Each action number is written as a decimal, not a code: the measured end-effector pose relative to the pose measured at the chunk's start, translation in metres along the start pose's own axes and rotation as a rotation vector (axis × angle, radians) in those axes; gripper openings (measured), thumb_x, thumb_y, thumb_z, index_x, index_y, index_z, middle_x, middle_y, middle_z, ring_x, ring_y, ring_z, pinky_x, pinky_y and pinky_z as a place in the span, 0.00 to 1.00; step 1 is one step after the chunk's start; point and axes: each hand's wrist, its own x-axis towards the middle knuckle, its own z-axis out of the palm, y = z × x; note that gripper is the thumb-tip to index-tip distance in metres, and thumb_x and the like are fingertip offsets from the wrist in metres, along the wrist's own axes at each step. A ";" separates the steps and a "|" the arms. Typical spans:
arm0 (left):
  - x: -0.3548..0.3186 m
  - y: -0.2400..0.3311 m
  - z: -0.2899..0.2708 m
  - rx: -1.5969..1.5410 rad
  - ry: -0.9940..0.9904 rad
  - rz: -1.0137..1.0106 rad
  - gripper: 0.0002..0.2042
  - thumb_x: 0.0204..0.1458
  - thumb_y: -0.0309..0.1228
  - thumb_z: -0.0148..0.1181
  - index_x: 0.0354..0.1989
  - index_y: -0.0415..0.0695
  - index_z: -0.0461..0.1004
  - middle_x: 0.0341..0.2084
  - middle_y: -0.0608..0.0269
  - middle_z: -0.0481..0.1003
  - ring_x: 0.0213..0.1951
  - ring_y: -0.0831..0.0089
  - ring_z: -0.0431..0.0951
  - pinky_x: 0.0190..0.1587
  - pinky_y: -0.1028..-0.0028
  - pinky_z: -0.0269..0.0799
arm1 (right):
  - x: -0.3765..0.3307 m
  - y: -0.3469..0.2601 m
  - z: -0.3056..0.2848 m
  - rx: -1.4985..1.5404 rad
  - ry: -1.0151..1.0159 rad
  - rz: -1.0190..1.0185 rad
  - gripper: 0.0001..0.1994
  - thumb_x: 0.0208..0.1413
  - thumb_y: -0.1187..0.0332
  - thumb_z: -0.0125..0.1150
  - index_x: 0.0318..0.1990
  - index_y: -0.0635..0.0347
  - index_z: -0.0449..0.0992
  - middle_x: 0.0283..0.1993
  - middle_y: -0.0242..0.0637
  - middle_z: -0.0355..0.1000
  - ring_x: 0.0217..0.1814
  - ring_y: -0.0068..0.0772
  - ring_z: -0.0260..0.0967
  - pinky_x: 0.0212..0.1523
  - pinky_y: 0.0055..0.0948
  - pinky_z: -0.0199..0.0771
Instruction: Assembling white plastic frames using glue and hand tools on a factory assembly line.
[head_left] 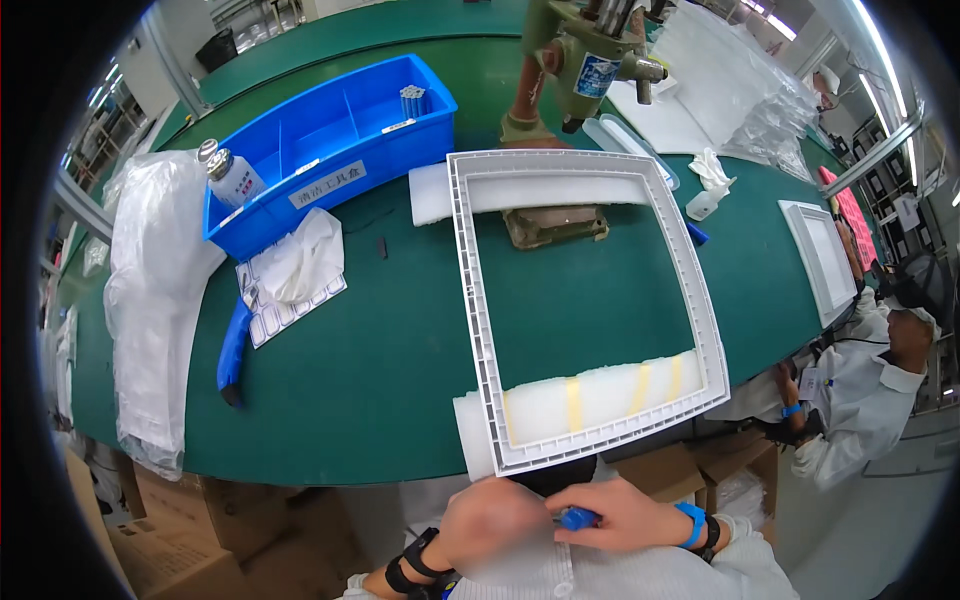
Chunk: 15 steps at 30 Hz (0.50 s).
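Note:
My right hand (622, 512) is closed around a small blue thing (578, 518) at the lower middle, just off the table's near edge; most of that thing is hidden in the fingers. Close beside it, my left hand (494, 522) is curled like a fist, partly blurred, and what it holds, if anything, does not show. Beyond both hands lies a white rectangular plastic frame (480, 330) with a ribbed rim. White foam pads, a near one (475, 440) with yellow tape strips and a far one (432, 195), lie under its near and far sides.
A green press (560, 60) stands behind the frame. At left are a blue divided bin (330, 150), a blue-handled cutter (235, 345), white cloth (305, 260) and plastic sheeting (150, 310). At right, a small bottle (708, 202), another frame (815, 260) and a seated person (870, 370).

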 end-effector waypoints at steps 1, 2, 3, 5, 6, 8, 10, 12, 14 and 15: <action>0.005 0.004 0.000 0.043 0.022 -0.018 0.07 0.46 0.21 0.67 0.35 0.41 0.83 0.32 0.58 0.76 0.32 0.70 0.76 0.35 0.75 0.72 | 0.003 -0.004 -0.002 0.034 -0.018 0.043 0.16 0.56 0.62 0.66 0.49 0.58 0.76 0.41 0.41 0.78 0.37 0.41 0.77 0.40 0.31 0.76; 0.009 0.005 0.002 0.084 0.045 -0.032 0.05 0.46 0.22 0.66 0.33 0.40 0.82 0.31 0.58 0.77 0.31 0.70 0.77 0.34 0.75 0.72 | 0.007 -0.009 -0.008 0.097 -0.096 0.172 0.19 0.59 0.63 0.64 0.55 0.59 0.73 0.48 0.44 0.75 0.46 0.40 0.75 0.46 0.32 0.74; 0.007 0.004 0.003 0.078 0.054 0.008 0.05 0.47 0.22 0.65 0.33 0.40 0.82 0.31 0.58 0.76 0.31 0.71 0.76 0.34 0.75 0.71 | 0.005 -0.009 -0.008 0.040 -0.073 0.078 0.21 0.60 0.64 0.61 0.58 0.60 0.70 0.50 0.43 0.73 0.46 0.37 0.73 0.46 0.31 0.73; 0.001 0.004 -0.001 0.091 0.061 0.056 0.05 0.47 0.22 0.65 0.33 0.41 0.82 0.31 0.59 0.76 0.30 0.71 0.75 0.33 0.75 0.70 | -0.001 -0.016 -0.016 -0.030 -0.054 -0.012 0.22 0.62 0.65 0.59 0.61 0.61 0.66 0.52 0.41 0.71 0.46 0.34 0.71 0.47 0.30 0.72; -0.004 0.003 -0.005 0.120 0.070 0.093 0.05 0.47 0.23 0.65 0.33 0.41 0.82 0.30 0.59 0.76 0.30 0.71 0.75 0.33 0.75 0.70 | -0.005 -0.027 -0.029 0.240 -0.102 0.066 0.23 0.63 0.66 0.56 0.63 0.63 0.64 0.52 0.39 0.70 0.45 0.30 0.69 0.46 0.28 0.71; -0.010 -0.003 -0.008 0.129 0.060 0.126 0.11 0.43 0.20 0.68 0.37 0.42 0.83 0.32 0.59 0.75 0.31 0.69 0.75 0.33 0.75 0.70 | -0.007 -0.047 -0.055 0.637 -0.081 0.190 0.21 0.67 0.66 0.49 0.64 0.64 0.61 0.47 0.35 0.67 0.39 0.20 0.63 0.42 0.23 0.68; -0.012 -0.004 -0.009 0.211 0.021 0.105 0.11 0.43 0.20 0.67 0.37 0.43 0.83 0.32 0.59 0.74 0.30 0.69 0.75 0.32 0.74 0.70 | 0.025 -0.066 -0.082 0.689 0.053 0.196 0.18 0.70 0.63 0.44 0.61 0.63 0.62 0.39 0.33 0.67 0.34 0.20 0.66 0.38 0.23 0.70; -0.011 -0.009 -0.005 0.216 -0.010 0.115 0.11 0.43 0.20 0.67 0.37 0.43 0.83 0.31 0.60 0.74 0.30 0.69 0.75 0.31 0.74 0.69 | 0.075 -0.074 -0.113 0.605 0.222 0.225 0.17 0.69 0.59 0.49 0.56 0.62 0.66 0.35 0.31 0.66 0.33 0.20 0.67 0.36 0.23 0.72; -0.011 -0.010 -0.002 0.233 -0.026 0.125 0.10 0.44 0.20 0.66 0.37 0.43 0.83 0.31 0.60 0.74 0.29 0.70 0.75 0.30 0.74 0.69 | 0.123 -0.056 -0.145 0.659 0.268 0.212 0.15 0.65 0.60 0.56 0.51 0.61 0.69 0.35 0.29 0.67 0.34 0.22 0.68 0.37 0.27 0.74; -0.011 -0.009 -0.001 0.231 -0.022 0.126 0.10 0.44 0.20 0.66 0.37 0.43 0.83 0.31 0.60 0.74 0.29 0.70 0.75 0.30 0.75 0.69 | 0.143 -0.050 -0.162 0.617 0.281 0.242 0.13 0.65 0.61 0.57 0.48 0.61 0.70 0.36 0.29 0.68 0.34 0.23 0.68 0.38 0.29 0.75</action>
